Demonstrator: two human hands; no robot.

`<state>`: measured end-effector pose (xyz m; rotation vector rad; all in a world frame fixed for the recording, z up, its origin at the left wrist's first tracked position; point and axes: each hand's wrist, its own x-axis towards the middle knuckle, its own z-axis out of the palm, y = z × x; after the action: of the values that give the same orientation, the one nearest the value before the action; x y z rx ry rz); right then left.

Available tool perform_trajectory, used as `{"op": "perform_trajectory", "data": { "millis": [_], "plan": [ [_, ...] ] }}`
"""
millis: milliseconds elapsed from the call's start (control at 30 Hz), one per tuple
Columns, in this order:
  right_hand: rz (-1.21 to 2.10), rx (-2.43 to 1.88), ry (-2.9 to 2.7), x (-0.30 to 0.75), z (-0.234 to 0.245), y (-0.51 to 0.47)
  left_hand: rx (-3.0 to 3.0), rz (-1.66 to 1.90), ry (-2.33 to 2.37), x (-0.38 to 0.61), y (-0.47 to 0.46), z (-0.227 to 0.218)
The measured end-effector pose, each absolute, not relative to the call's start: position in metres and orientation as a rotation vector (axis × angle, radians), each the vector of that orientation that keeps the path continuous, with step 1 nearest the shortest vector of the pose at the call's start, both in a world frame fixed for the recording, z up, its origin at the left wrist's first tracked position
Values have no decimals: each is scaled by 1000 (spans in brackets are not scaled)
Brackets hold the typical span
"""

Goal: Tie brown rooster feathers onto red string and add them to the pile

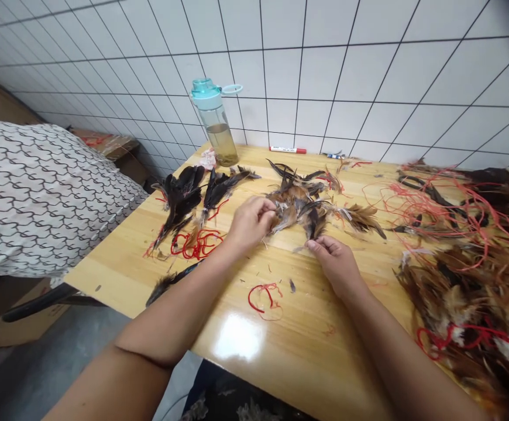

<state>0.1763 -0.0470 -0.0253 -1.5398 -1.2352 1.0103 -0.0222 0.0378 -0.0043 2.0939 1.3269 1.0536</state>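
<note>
My right hand (336,260) pinches the lower end of a dark brown feather (315,225) between thumb and fingers, just over the wooden table. To its left, my left hand (253,221) has its fingers curled together at the edge of a loose heap of brown and grey feathers (296,202); what they hold, if anything, is hidden. A fan of tan feathers (362,216) lies right of the heap. Nearer me on the tabletop are a red cord piece (254,299) with frayed thread and a small grey feather bit (292,286).
Black feather bunches (182,196) and red cord loops (196,244) lie at the left. A water bottle (217,126) stands by the tiled wall, near a red-and-white marker (287,150). Tangled red strings (430,199) and a large brown feather pile (469,286) cover the right side.
</note>
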Motion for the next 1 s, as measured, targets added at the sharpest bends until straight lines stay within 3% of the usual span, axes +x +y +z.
{"op": "perform_trajectory", "data": {
  "millis": [200, 433, 700, 833, 1000],
  "plan": [
    [990, -1510, -1196, 176, -19, -48, 2399, 660, 1612, -60, 67, -12],
    [985, -1498, -1213, 175, -21, -48, 2454, 561, 1565, -49, 64, -22],
    [966, -1491, -1220, 176, -20, -48, 1893, 1077, 1291, -34, 49, -1],
    [975, -1504, -1214, 176, -23, -48, 1409, 1027, 947, -11, 30, 4],
    [982, -1521, -1216, 175, -26, -47, 1263, 990, 887, 1, 18, 6]
  ]
}}
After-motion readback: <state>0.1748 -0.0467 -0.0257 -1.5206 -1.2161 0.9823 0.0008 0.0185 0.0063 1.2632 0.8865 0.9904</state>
